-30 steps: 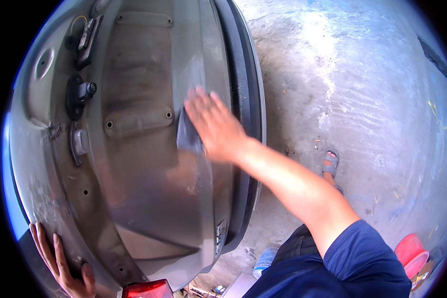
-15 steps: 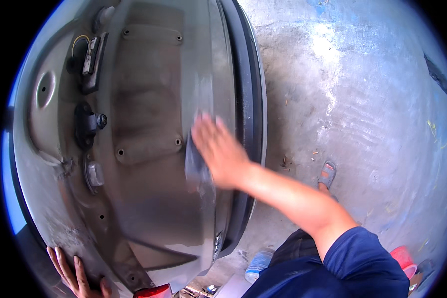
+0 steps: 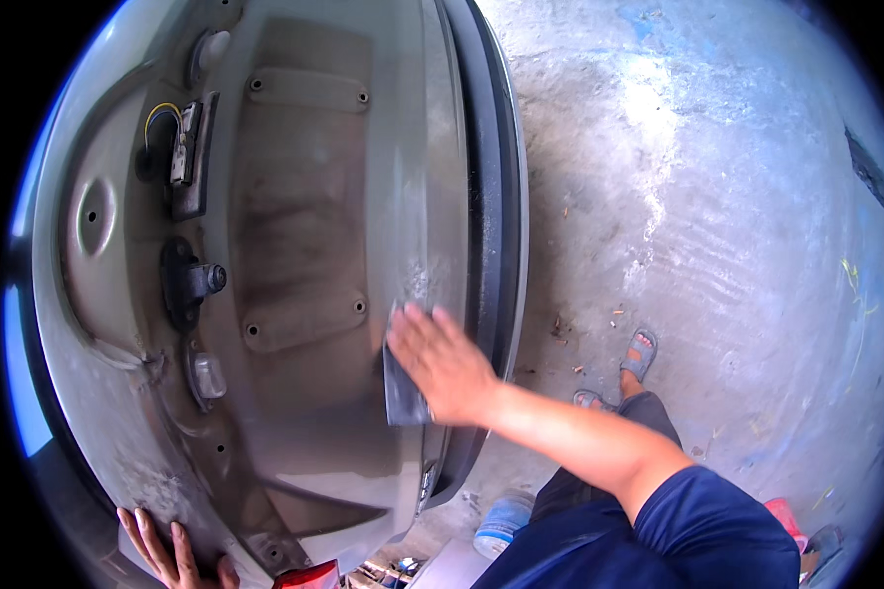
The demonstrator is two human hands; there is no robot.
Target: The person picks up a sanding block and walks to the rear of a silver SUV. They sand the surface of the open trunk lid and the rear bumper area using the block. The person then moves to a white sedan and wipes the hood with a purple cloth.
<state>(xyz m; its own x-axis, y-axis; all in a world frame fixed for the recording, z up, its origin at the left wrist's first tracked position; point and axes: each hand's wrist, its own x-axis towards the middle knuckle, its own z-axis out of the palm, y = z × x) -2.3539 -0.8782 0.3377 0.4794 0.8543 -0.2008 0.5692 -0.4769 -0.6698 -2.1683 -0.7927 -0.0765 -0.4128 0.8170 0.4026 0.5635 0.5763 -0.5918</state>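
Note:
A greyish-brown car tailgate (image 3: 314, 402) fills the left half of the view. My right hand (image 3: 442, 368) lies flat over a dark grey sheet of sandpaper (image 3: 405, 393), pressing it to the panel near the bumper-side edge; fingers and sheet are slightly blurred. Pale, scuffed patches show on the surface just beyond the fingertips. At the lower left my left hand (image 3: 172, 550) rests on the car body with its fingers spread, holding nothing; its wrist is cut off by the picture's edge.
A black latch piece (image 3: 192, 282), a clear lamp (image 3: 208, 375) and a wired fitting (image 3: 184, 152) sit on the tailgate. The dark bumper (image 3: 491, 196) runs alongside. A red tail lamp (image 3: 307, 576), blue bucket (image 3: 503, 525) and red container (image 3: 786, 520) are low in view.
My right hand and the sheet have slid toward me along the panel. The view has shifted a little, and both of my sandalled feet now show.

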